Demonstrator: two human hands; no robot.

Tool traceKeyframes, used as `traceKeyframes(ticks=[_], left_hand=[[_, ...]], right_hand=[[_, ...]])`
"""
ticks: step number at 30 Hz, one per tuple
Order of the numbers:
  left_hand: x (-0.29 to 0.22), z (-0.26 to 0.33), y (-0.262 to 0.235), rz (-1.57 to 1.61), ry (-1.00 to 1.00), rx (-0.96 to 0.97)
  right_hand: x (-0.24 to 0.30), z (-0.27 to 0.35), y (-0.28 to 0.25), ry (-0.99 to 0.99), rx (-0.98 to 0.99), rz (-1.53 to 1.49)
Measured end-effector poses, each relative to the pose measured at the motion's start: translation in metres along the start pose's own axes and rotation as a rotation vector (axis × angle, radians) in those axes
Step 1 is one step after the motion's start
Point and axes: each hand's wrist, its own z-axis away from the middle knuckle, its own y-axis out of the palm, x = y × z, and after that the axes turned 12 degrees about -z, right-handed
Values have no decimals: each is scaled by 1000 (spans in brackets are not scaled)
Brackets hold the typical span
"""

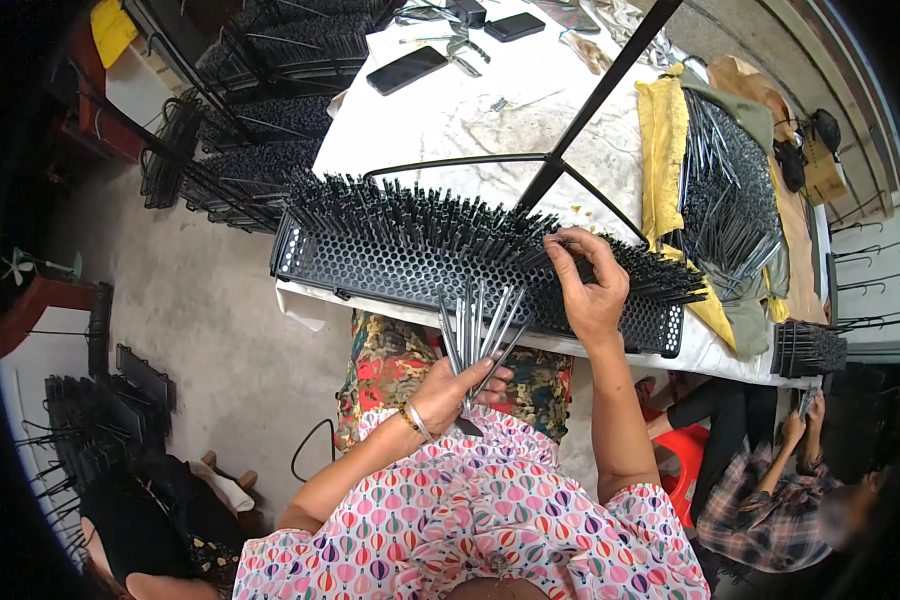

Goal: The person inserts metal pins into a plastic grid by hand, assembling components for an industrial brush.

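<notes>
Head view, looking down: the left hand [448, 392] holds a loose fan of slender grey rods [482, 322], tips up, in front of a black perforated rack [370, 262] at the near edge of a white-covered table [420, 130]. The right hand [598, 292] is at the rack's dense upright rods [400, 215], thumb and forefinger nearly closed; whether they pinch a rod cannot be told. Setting rods in seems best done one at a time, straight down, with the fan kept near but low so it does not knock its neighbours. The standing rods hide many holes, and a slanting black bar [605, 95] rises just behind the right hand, limiting reach. Beyond lie a phone [407, 70] and, rightward, an open sack [660, 150] of loose rods [730, 190].
</notes>
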Motion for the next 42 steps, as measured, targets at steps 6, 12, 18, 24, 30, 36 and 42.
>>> traceKeyframes(ticks=[6, 12, 18, 24, 30, 36, 42], left_hand=[[-2, -2, -3, -13, -10, -28], [1, -3, 0, 2, -9, -29], [-6, 4, 2, -54, 72, 22], [-7, 5, 8, -119, 131, 90], [0, 3, 8, -91, 115, 123], [3, -2, 9, -64, 53, 109], [5, -13, 8, -40, 25, 62]], right_hand=[[4, 2, 5, -207, 131, 225], [6, 1, 5, -404, 232, 407], [25, 18, -4, 73, 167, 160], [22, 26, -11, 602, 175, -391], [28, 32, -18, 686, 191, -405], [30, 16, -31, 528, 63, -406], [11, -4, -33, 120, -64, -240]])
